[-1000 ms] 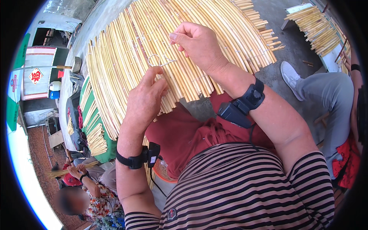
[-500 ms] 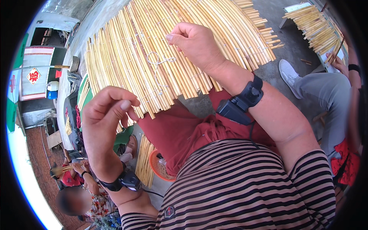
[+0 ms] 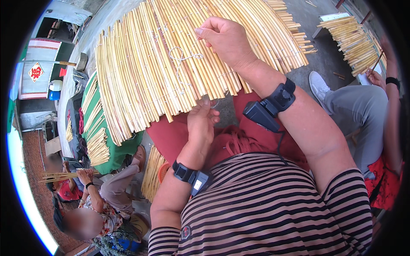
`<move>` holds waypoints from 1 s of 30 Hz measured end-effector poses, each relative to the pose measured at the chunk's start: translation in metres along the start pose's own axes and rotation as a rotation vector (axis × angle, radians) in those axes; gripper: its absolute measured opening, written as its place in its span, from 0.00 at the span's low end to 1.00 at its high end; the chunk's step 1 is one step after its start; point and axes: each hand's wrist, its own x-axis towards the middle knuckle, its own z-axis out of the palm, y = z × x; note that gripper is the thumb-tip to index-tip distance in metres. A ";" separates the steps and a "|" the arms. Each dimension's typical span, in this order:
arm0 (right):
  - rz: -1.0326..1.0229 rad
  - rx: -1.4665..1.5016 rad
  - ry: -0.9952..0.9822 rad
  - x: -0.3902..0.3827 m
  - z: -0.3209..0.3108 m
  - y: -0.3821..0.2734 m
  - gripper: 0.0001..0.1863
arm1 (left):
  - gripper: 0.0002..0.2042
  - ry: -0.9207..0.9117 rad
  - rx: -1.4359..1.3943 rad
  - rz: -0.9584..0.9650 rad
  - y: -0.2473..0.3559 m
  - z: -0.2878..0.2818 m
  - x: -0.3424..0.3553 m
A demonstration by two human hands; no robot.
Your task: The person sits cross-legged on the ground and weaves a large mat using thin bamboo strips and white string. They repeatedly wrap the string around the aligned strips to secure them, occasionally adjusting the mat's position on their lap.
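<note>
A mat of pale cane sticks [image 3: 141, 72], bound with white thread, lies across my lap and beyond. My right hand [image 3: 223, 40] is over the mat, thumb and forefinger pinched on white string [image 3: 182, 57], which lies in loops on the sticks and trails toward the near edge. At that edge my left hand [image 3: 202, 121] is low, thumb up and fingers curled; what it holds, partly hidden at the stick ends, I cannot make out.
Right: another stick mat [image 3: 350, 42] on a stand, beside a person's leg [image 3: 358, 106] and hand [image 3: 375, 77]. Left: seated people [image 3: 102, 194] holding sticks, stick bundles [image 3: 97, 145] on green cloth [image 3: 119, 160], and an orange basket [image 3: 163, 170] partly hidden by my arm.
My left hand left the string loops, swung left and down, then came back right to under the near edge of the mat. My right hand keeps its pinch, shifted slightly.
</note>
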 end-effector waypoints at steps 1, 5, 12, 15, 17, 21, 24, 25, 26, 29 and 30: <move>-0.002 -0.015 -0.002 -0.002 0.001 -0.003 0.13 | 0.06 -0.051 -0.013 0.039 -0.004 -0.007 -0.015; -0.006 -0.028 -0.011 0.000 0.000 0.001 0.12 | 0.09 -0.591 0.053 0.044 0.022 -0.043 -0.090; -0.015 -0.057 -0.027 0.001 0.002 0.002 0.10 | 0.08 -0.665 0.361 0.070 0.054 -0.117 -0.175; -0.007 -0.057 -0.025 -0.001 0.003 -0.002 0.10 | 0.10 -0.481 0.779 0.260 0.057 -0.117 -0.189; -0.037 -0.069 -0.027 0.000 0.002 0.002 0.10 | 0.11 -0.361 1.173 0.423 0.062 -0.099 -0.193; 0.022 -0.032 0.004 0.000 -0.001 -0.012 0.09 | 0.08 -0.352 1.185 0.677 0.063 -0.090 -0.193; 0.050 -0.013 -0.001 0.000 0.001 -0.008 0.08 | 0.08 -0.370 1.191 0.714 0.068 -0.089 -0.193; 0.051 0.000 0.000 0.000 0.001 -0.009 0.08 | 0.08 -0.382 1.102 0.688 0.068 -0.091 -0.190; 0.050 0.010 0.003 0.000 0.001 -0.010 0.08 | 0.08 -0.404 1.078 0.661 0.067 -0.094 -0.189; 0.050 0.004 -0.018 0.002 0.001 -0.007 0.08 | 0.09 -0.445 1.069 0.651 0.062 -0.103 -0.186; 0.051 0.011 -0.022 0.002 0.002 -0.006 0.08 | 0.09 -0.417 1.043 0.623 0.060 -0.105 -0.187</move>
